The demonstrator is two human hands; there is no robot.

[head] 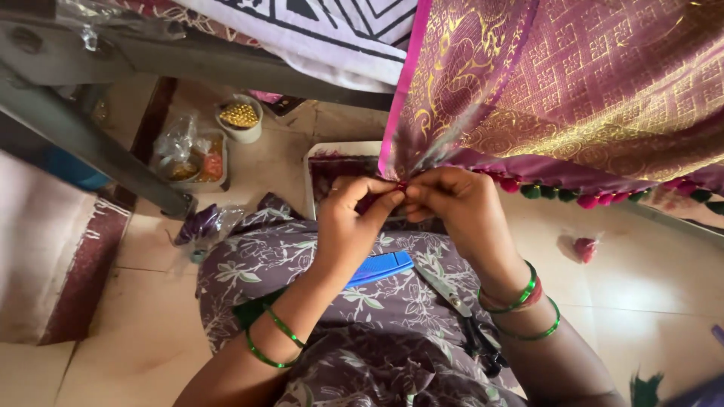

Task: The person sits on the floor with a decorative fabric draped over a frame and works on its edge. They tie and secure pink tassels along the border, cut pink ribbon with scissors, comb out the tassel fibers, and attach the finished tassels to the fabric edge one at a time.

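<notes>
**A:** How far along does the edging look from where you sit?

**B:** I see a purple and gold silk cloth (573,90) hanging across the upper right of the frame. Along its lower border runs a row of red and green tassels (562,194), from the middle out to the right edge. So that stretch I judge done. Where the hands meet, at the corner of the cloth in the centre of the frame, the work is in hand, and I can't see any border beyond that corner.

**A:** And the hands?

**B:** My left hand (348,222) and right hand (460,207) are touching at the fingertips. The fingers of both are pinched together on a small red tassel (401,185) right at the cloth's edge.

**A:** What else is around?

**B:** On the lap, centre bottom, lie a flat blue card (381,267) and a pair of scissors (464,316), just beside my right wrist. A white tray (311,162) sits on the floor behind the hands. In the upper left stand a small tub of gold beads (240,117) and a plastic box of bits (192,162). A loose red tassel (584,249) lies on the floor at the right.

**A:** Anything in the way?

**B:** A grey metal frame bar (83,128) slants across the upper left, well apart from the hands. The hanging cloth itself hides whatever lies behind it.
</notes>
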